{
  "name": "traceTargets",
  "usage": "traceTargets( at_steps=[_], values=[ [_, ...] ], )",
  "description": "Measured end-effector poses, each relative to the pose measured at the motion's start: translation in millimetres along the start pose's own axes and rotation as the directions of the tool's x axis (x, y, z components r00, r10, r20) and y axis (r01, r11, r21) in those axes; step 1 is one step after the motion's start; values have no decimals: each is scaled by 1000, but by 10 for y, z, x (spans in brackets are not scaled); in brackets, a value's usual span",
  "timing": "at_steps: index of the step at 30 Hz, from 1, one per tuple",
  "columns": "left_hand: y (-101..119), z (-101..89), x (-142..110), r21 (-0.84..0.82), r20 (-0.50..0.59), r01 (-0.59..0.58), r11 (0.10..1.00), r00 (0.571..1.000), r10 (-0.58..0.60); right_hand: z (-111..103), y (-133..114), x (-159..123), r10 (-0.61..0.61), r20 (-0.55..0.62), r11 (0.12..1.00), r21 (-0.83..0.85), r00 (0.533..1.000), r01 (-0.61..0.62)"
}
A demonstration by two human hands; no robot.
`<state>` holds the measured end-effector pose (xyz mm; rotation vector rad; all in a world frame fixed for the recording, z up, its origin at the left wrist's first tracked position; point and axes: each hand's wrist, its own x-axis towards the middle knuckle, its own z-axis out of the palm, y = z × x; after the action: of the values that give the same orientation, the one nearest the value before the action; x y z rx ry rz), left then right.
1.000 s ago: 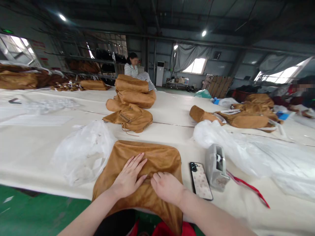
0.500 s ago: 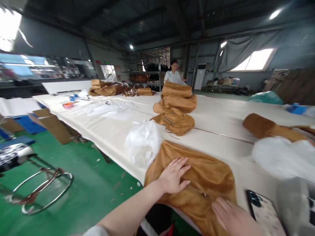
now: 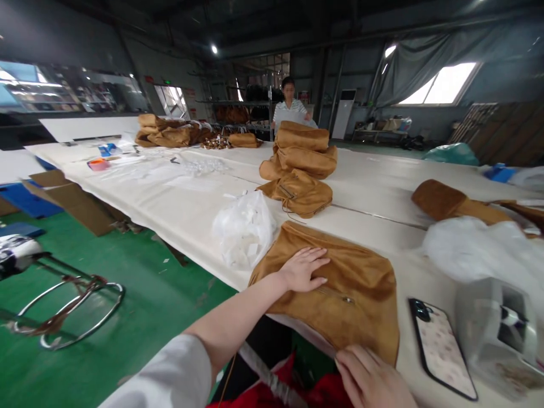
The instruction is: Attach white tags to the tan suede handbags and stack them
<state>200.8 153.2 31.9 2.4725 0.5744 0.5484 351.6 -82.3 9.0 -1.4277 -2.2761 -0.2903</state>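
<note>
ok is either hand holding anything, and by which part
Left hand lies flat on the bag, not gripping. Right hand is at the bag's near edge; whether it grips cannot be told.

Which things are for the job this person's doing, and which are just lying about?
In the job:
Brown bag, left grip flat on it, right grip at its near edge
Zip on that bag

Seemingly just lying about now:
Phone
Grey dispenser
See-through plastic bag
Stacked brown bags, though they look related
</note>
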Motion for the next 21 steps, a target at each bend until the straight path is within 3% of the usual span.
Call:
traceTargets(
  at_steps=[3,5,6,8,10,12,16,18,21],
  values=[
    [13,-257,-103,-316,-7,71,946,997,-77,30,-38,28,112,-57,992,-43,992,-115],
    [-21,-505,-330,-507,-117,113,855,973,-198,79,-39,58,155,-67,985,-64,986,-159],
    [-47,-623,-488,-587,-209,116,801,934,-289,114,-40,85,175,-69,981,-68,982,-180],
    [-108,-801,-859,-686,-363,115,719,802,-474,204,-49,179,215,-74,973,-72,974,-220],
    [-165,-873,-1244,-712,-412,156,684,696,-588,323,-69,315,244,-59,966,-74,968,-248],
    [-204,-855,-1591,-707,-396,240,666,645,-653,462,-91,461,253,-29,964,-74,967,-254],
    [-221,-686,-2107,-572,-323,497,653,595,-736,721,-95,624,251,8,966,-66,968,-250],
    [-218,-564,-2282,-478,-274,610,632,581,-767,797,-79,630,250,6,967,-54,968,-250],
    [-214,-339,-2423,-406,-251,676,615,564,-786,811,-66,615,246,-5,969,-31,969,-247]
  ],
)
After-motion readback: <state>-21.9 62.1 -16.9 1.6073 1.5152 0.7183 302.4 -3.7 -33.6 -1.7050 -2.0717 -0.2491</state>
